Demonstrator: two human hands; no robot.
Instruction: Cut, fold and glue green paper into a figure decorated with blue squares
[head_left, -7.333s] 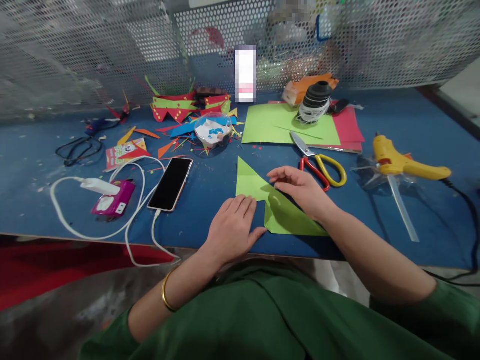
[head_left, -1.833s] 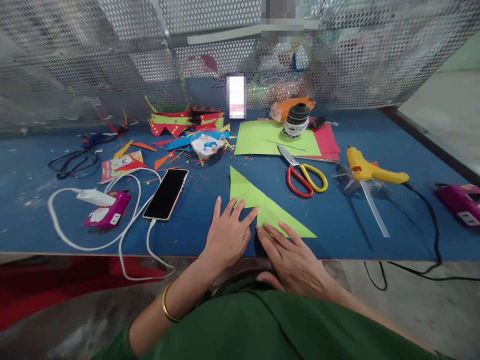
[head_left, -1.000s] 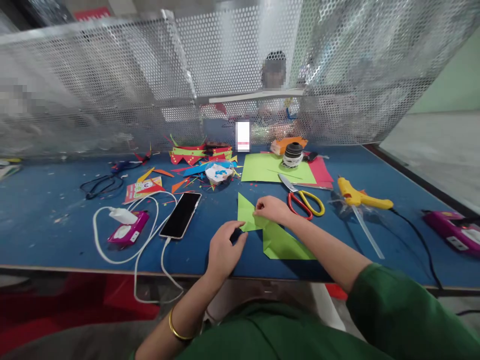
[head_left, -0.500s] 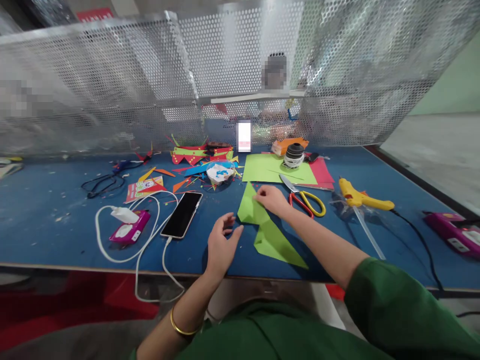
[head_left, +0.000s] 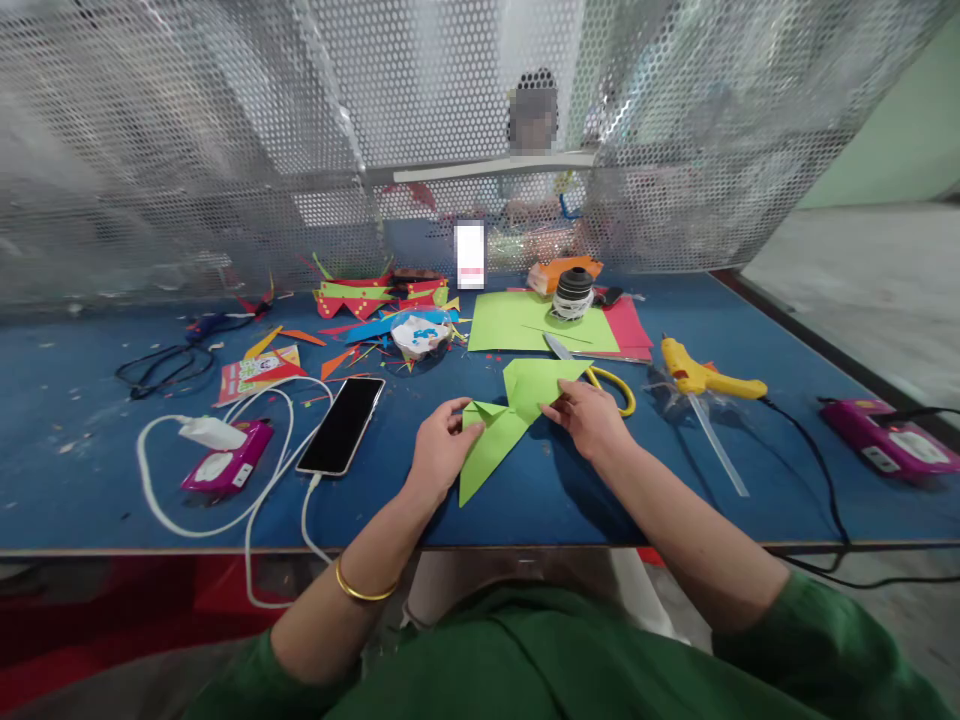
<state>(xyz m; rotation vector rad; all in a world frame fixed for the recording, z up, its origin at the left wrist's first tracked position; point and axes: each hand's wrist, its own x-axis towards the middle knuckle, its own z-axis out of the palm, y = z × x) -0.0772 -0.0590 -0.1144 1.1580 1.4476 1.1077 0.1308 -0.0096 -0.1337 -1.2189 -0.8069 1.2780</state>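
Green paper (head_left: 519,412) between my hands over table (head_left: 75,480), long axis slanting near left to far right. My left hand (head_left: 441,452) pinches left wing, thumb on top; right hand (head_left: 596,422) pinches right edge. Neither nearer. Far-right tip overlaps scissors (head_left: 556,347). Card (head_left: 244,375), far left: print too small to read.
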